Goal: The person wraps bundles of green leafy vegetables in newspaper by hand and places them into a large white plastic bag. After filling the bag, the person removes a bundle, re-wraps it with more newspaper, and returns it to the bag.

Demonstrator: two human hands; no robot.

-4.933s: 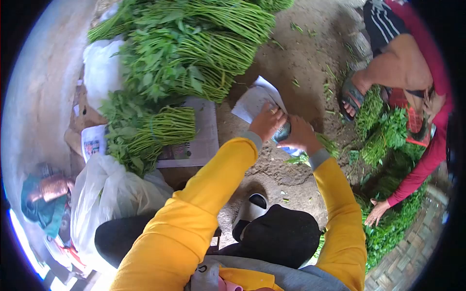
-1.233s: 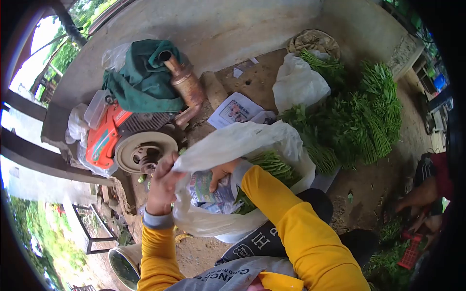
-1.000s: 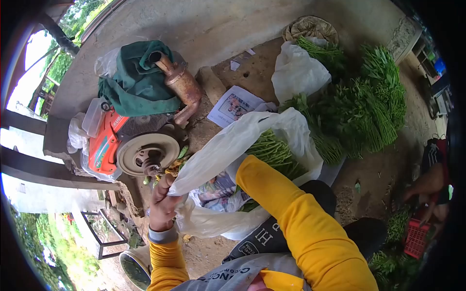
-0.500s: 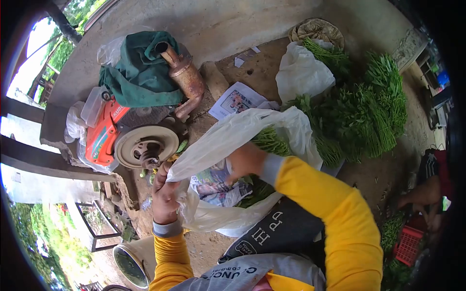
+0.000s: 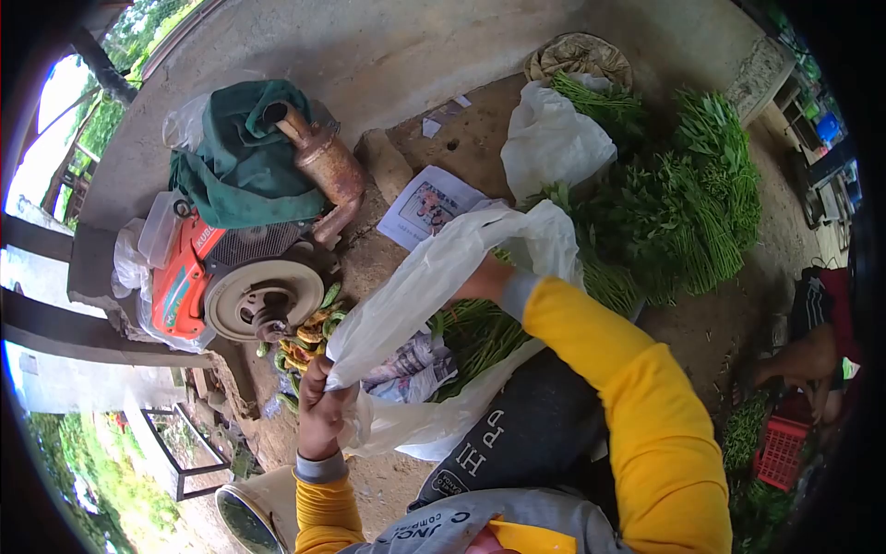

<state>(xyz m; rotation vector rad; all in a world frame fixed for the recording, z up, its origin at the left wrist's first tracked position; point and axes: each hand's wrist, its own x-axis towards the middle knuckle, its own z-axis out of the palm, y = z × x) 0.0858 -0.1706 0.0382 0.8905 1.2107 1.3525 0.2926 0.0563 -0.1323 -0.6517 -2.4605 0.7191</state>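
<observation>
My left hand point(image 5: 325, 406) is closed on the rim of a whitish plastic bag point(image 5: 397, 295), its fist at the bag's near left edge. Inside the bag lie folded newspaper point(image 5: 406, 367) and long green vegetable stems point(image 5: 480, 337). My right hand point(image 5: 486, 279) reaches into the bag at the upper right, over the stems. The bag's raised side covers its fingers, so whether they grip anything is hidden. Both sleeves are yellow with grey cuffs.
An orange engine point(image 5: 189, 277) with a flywheel stands left, its rusty muffler point(image 5: 332, 171) and a green cloth point(image 5: 245, 157) on top. Bundled greens point(image 5: 683, 212) and another white bag point(image 5: 554, 138) lie right. Another person's hand point(image 5: 812, 369) shows near a red crate point(image 5: 783, 452).
My right hand has moved up and right, from over the newspaper to the stems, and its fingers are now hidden by the bag. My left hand still grips the rim, slightly lower.
</observation>
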